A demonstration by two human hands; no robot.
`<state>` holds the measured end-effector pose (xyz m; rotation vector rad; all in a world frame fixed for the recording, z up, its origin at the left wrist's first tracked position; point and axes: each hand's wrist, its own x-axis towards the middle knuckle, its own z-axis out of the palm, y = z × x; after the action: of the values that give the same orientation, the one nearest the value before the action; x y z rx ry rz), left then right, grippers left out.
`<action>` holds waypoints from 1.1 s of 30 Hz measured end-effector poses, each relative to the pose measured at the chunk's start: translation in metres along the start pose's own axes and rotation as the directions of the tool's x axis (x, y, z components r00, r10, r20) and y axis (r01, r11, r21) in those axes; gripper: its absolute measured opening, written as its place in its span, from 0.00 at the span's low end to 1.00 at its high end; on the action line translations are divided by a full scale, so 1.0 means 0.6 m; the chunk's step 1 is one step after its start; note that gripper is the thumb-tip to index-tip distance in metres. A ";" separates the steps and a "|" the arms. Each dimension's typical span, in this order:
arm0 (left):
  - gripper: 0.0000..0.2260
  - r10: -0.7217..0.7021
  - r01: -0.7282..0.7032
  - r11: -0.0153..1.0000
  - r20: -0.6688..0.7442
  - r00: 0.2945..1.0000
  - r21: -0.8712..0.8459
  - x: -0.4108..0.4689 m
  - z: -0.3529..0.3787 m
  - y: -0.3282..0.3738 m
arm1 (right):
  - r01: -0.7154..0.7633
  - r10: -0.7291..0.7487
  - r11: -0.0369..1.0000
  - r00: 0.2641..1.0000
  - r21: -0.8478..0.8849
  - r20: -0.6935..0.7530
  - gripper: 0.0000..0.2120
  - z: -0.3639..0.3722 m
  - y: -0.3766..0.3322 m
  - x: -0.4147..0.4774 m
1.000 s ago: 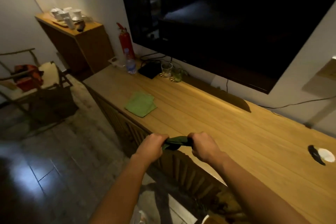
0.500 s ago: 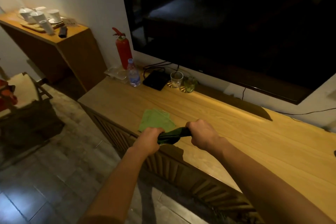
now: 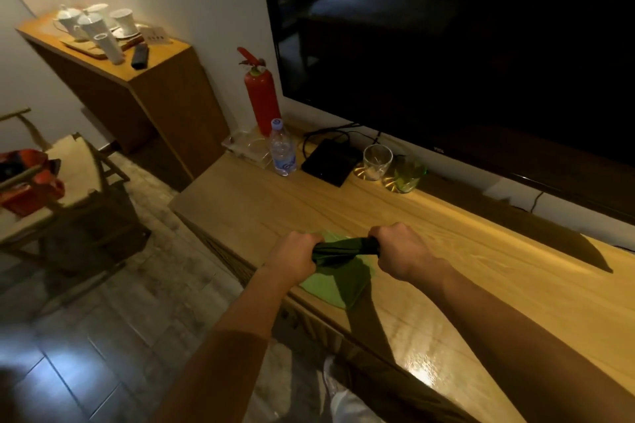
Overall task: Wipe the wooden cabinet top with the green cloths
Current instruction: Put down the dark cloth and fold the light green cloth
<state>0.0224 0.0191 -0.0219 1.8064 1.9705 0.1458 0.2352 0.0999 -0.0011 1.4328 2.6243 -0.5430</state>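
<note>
A long wooden cabinet top [image 3: 464, 268] runs from the left middle to the lower right under a wall-mounted TV. My left hand [image 3: 292, 256] and my right hand [image 3: 400, 249] each grip one end of a dark green cloth [image 3: 343, 249], which is bunched into a twisted rope between them. The hands hover just above a second, lighter green cloth [image 3: 330, 288] that lies flat near the cabinet's front edge, partly hidden by my hands.
At the cabinet's far left end stand a water bottle [image 3: 282, 148], a black box [image 3: 328, 161], a clear glass [image 3: 376, 161] and a green glass [image 3: 407, 175]. A red fire extinguisher [image 3: 261, 93] stands behind. A side table with white cups [image 3: 99, 27] and a chair [image 3: 51, 189] are left.
My hands, still gripping the twisted dark cloth, have travelled left along the cabinet and now sit over the flat green cloth. The view has shifted left with them.
</note>
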 end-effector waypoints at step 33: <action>0.27 0.256 -0.278 0.940 0.126 0.958 0.197 0.114 0.257 -0.133 | -0.271 0.294 0.939 0.952 0.211 -0.085 0.27 0.304 -0.104 0.077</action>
<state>0.0088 0.0398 -0.2067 2.1720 1.7191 -0.0724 0.1434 0.0407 -0.1664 1.9166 2.4355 -0.7203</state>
